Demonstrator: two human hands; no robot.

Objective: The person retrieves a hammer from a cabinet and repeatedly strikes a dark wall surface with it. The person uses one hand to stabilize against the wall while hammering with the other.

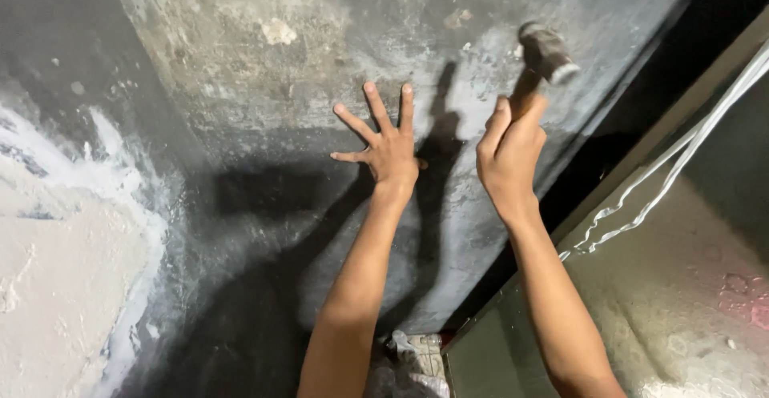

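My left hand (386, 148) is pressed flat against a dark, stained concrete wall (264, 70), fingers spread wide and holding nothing. My right hand (510, 158) is shut on the wooden handle of a hammer (546, 52), whose grey metal head is raised and slightly blurred, up and to the right of the left hand. The hammer head hangs just off the wall surface. Shadows of both arms fall on the wall below the hands.
White plaster patches (56, 254) cover the wall at the left. A metal frame edge (641, 150) runs diagonally at the right, with white cables (665, 182) along it. Rubble and a tile piece (412, 350) lie on the floor below.
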